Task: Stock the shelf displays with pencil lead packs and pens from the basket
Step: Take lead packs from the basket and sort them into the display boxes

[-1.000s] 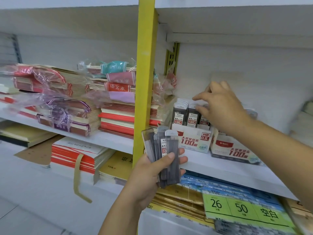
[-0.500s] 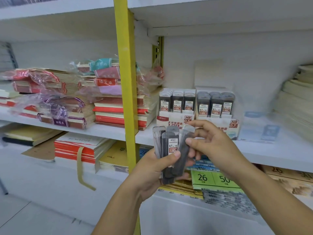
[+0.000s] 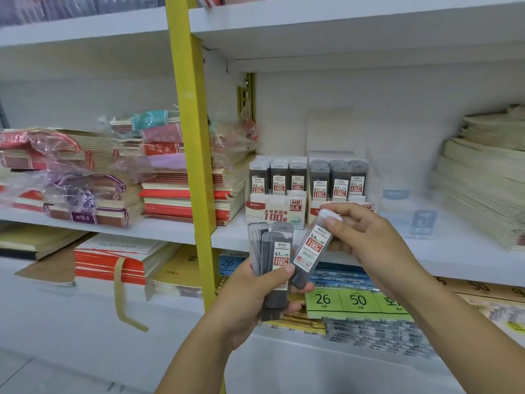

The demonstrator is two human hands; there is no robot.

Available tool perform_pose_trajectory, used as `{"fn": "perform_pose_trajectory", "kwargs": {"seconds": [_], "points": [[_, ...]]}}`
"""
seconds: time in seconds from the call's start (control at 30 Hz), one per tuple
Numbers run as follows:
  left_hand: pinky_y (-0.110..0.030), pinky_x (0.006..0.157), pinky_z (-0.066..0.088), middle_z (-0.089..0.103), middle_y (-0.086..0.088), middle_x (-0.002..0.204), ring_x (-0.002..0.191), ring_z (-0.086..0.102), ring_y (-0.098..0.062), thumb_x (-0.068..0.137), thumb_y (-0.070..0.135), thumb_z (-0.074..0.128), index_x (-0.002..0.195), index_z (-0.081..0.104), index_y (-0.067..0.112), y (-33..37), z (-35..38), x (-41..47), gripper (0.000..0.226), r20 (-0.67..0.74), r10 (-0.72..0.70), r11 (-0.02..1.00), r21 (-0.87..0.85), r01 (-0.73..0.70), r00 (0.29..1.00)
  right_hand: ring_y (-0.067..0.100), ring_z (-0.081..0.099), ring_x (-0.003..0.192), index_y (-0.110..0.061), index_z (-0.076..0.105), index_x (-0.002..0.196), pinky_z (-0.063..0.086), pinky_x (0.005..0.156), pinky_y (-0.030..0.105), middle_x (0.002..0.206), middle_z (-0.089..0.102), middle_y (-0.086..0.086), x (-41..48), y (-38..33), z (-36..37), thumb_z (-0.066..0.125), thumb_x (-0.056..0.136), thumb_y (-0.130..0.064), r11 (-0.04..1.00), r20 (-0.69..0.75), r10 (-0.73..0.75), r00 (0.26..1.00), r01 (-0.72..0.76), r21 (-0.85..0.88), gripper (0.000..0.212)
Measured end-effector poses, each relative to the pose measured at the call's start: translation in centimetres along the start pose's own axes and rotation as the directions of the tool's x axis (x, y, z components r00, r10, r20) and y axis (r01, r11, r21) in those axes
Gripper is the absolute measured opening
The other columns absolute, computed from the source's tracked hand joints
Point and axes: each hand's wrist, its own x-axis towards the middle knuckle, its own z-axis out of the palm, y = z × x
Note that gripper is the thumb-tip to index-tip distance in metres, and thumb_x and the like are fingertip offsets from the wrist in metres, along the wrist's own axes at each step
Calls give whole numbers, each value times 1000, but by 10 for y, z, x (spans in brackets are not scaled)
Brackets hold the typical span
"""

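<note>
My left hand (image 3: 257,297) grips a fan of several dark pencil lead packs (image 3: 272,251); the front one is labelled 0.7. My right hand (image 3: 366,237) pinches a single lead pack (image 3: 312,248) labelled 0.5 near its white cap, tilted and just right of the fan. Behind them on the middle shelf (image 3: 170,231) stand two display boxes: the 0.5 HB box (image 3: 277,206) holding rows of packs, and to its right the 0.7 box (image 3: 338,180), its lower front hidden by my right hand. No basket or pens are in view.
A yellow upright post (image 3: 189,137) divides the shelving just left of the display boxes. Wrapped notebook stacks (image 3: 85,177) fill the left shelf. Pale paper stacks (image 3: 483,177) sit at right. A clear acrylic stand (image 3: 409,209) is beside the 0.7 box. Green labelled pads (image 3: 355,301) lie below.
My right hand came back from the display boxes to the fan in my left hand, and has drawn one 0.5 pack out to the right. The view shifted left and upward.
</note>
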Motion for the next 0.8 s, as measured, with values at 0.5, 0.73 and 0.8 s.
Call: {"fn": "perform_pose_trajectory", "kwargs": {"seconds": [0.5,0.73,0.8], "points": [[-27,59,56,72,1,79,66,67,-12,78,50,67,105,67,20,11,-32,14,40,-210,192,974,-79,-212,959,1,63,84,-35,56,101,49,70,13,89,62,-20,87,-64,23,63,93,-21,561,91,-571,816,469,-682,17],[-21,48,37,48,3,70,55,41,-8,85,43,69,97,57,15,11,-43,21,33,-207,161,972,-135,-191,965,2,57,81,-32,57,103,46,67,22,90,60,-13,134,-45,42,66,90,-27,482,209,-309,928,343,-806,16],[-23,51,40,50,2,71,58,44,-9,94,27,68,109,63,18,9,-45,21,18,-171,113,980,-145,-138,979,5,56,84,-33,55,100,41,66,22,91,58,-12,142,-39,42,69,87,-28,452,201,-279,939,313,-835,20]]}}
